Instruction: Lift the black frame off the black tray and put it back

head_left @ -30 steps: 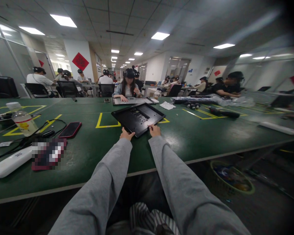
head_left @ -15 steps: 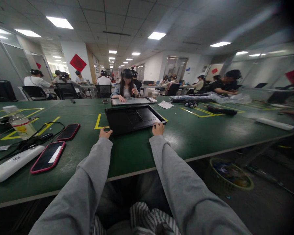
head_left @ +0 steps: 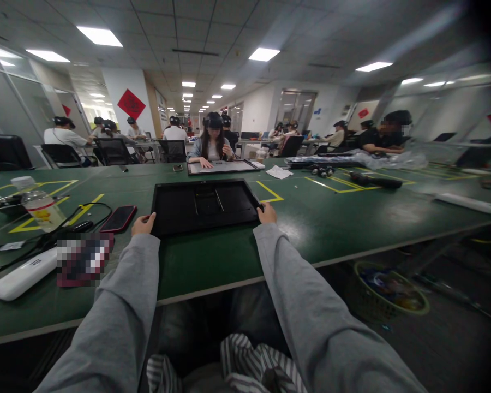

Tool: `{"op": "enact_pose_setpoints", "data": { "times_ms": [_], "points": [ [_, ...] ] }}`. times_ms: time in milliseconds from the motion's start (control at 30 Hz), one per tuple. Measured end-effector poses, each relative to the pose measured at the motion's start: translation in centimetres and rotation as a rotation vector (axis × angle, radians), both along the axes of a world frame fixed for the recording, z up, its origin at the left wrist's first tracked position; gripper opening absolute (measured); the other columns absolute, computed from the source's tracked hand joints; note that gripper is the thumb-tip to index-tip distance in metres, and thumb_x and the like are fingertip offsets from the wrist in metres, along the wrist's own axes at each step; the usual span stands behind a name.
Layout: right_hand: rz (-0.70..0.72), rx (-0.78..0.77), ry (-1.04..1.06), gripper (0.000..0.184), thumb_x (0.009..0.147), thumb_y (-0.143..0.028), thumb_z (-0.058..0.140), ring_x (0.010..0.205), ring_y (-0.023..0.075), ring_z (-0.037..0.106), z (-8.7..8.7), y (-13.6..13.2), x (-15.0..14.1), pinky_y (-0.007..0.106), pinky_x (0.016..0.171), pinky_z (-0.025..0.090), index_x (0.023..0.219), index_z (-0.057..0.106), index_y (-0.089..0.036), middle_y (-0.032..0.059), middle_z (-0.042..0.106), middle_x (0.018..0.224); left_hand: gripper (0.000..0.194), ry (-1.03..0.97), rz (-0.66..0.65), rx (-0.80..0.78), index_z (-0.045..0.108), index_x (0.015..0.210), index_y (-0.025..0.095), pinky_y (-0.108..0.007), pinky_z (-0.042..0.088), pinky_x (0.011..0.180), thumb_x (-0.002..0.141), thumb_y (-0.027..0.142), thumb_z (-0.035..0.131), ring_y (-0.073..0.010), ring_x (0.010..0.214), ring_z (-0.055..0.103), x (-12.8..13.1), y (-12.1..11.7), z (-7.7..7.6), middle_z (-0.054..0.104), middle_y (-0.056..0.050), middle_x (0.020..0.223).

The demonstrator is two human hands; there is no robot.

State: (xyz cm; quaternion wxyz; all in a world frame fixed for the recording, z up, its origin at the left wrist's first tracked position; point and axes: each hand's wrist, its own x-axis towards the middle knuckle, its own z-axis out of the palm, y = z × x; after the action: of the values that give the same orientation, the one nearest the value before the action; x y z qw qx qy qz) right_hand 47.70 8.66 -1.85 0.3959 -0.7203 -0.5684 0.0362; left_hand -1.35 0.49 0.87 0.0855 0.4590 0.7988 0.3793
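A shallow black rectangular panel [head_left: 180, 210] with a raised rim and a framed patch near its middle is in front of me, low over the green table. My left hand [head_left: 143, 224] grips its left edge near the front corner, thumb along the rim. At the opposite side my right hand [head_left: 267, 213] is closed on the right edge. The fingers under the panel are hidden. Whether the panel rests on the table or is slightly lifted, I cannot tell.
On the left of the green table [head_left: 213, 259] lie two phones [head_left: 118, 218], a white device [head_left: 22, 275], cables and a bottle [head_left: 45, 210]. Opposite, a person [head_left: 210, 144] works at another panel [head_left: 225, 167]. Crumpled paper [head_left: 279, 172] and black tools [head_left: 374, 180] lie to the right. A basket [head_left: 387, 316] stands below.
The panel has shifted left and turned, now sitting squarer to me. My left hand has moved left with it. My right hand stays at the right edge, slightly farther forward.
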Motion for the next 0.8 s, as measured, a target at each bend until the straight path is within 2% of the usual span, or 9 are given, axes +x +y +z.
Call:
{"op": "enact_pose_setpoints", "data": {
  "times_ms": [133, 267, 500, 600, 700, 800],
  "points": [
    [0.024, 0.030, 0.043, 0.042, 0.083, -0.025, 0.059, 0.107, 0.0230, 0.059, -0.2, 0.2, 0.3, 0.036, 0.096, 0.045, 0.125, 0.058, -0.016, 0.0124, 0.065, 0.117, 0.059, 0.036, 0.050, -0.130, 0.066, 0.116, 0.023, -0.046, 0.046, 0.094, 0.079, 0.067, 0.051, -0.0334, 0.115, 0.059, -0.2, -0.5, -0.1, 0.067, -0.013, 0.119],
    [0.036, 0.004, 0.012, 0.041, 0.084, -0.019, 0.057, 0.106, 0.0226, 0.060, -0.1, 0.2, 0.2, 0.035, 0.095, 0.045, 0.124, 0.060, -0.015, 0.0128, 0.065, 0.117, 0.067, 0.101, 0.054, -0.162, 0.063, 0.122, 0.027, -0.052, 0.046, 0.092, 0.075, 0.073, 0.050, -0.0378, 0.115, 0.057, 0.1, -1.3, 0.0, 0.064, -0.013, 0.124],
    [0.025, 0.000, -0.006, 0.040, 0.085, -0.016, 0.052, 0.109, 0.0233, 0.058, 0.3, 0.0, -0.2, 0.035, 0.098, 0.042, 0.125, 0.061, -0.013, 0.0139, 0.064, 0.117, 0.055, 0.170, 0.088, -0.135, 0.064, 0.123, 0.028, -0.047, 0.045, 0.090, 0.082, 0.061, 0.048, -0.0345, 0.113, 0.058, 0.4, -0.9, -0.1, 0.066, -0.010, 0.122],
    [0.001, 0.006, -0.016, 0.041, 0.086, -0.016, 0.050, 0.112, 0.0250, 0.056, 0.4, -0.2, -0.4, 0.037, 0.098, 0.042, 0.125, 0.061, -0.014, 0.0153, 0.063, 0.118, 0.053, 0.262, 0.078, -0.136, 0.067, 0.121, 0.024, -0.049, 0.042, 0.090, 0.083, 0.057, 0.048, -0.0350, 0.111, 0.056, 0.8, -0.9, 0.0, 0.066, -0.013, 0.120],
    [-0.009, 0.022, -0.025, 0.041, 0.087, -0.017, 0.049, 0.112, 0.0259, 0.055, 0.6, -0.4, -0.4, 0.038, 0.097, 0.042, 0.126, 0.062, -0.016, 0.0153, 0.062, 0.120, 0.044, 0.370, 0.106, -0.025, 0.071, 0.111, 0.020, -0.054, 0.033, 0.097, 0.085, 0.048, 0.049, -0.0340, 0.116, 0.050, 1.8, -1.7, 0.6, 0.067, -0.014, 0.116],
    [0.014, 0.092, -0.017, 0.046, 0.089, -0.018, 0.044, 0.112, 0.0250, 0.056, 1.1, -0.8, -0.4, 0.037, 0.097, 0.043, 0.133, 0.057, -0.016, 0.0143, 0.063, 0.122, 0.041, 0.367, 0.135, 0.214, 0.070, 0.110, 0.020, -0.053, 0.026, 0.101, 0.089, 0.045, 0.045, -0.0306, 0.119, 0.046, 2.9, -2.9, 1.8, 0.066, -0.011, 0.121]
  ]
}}
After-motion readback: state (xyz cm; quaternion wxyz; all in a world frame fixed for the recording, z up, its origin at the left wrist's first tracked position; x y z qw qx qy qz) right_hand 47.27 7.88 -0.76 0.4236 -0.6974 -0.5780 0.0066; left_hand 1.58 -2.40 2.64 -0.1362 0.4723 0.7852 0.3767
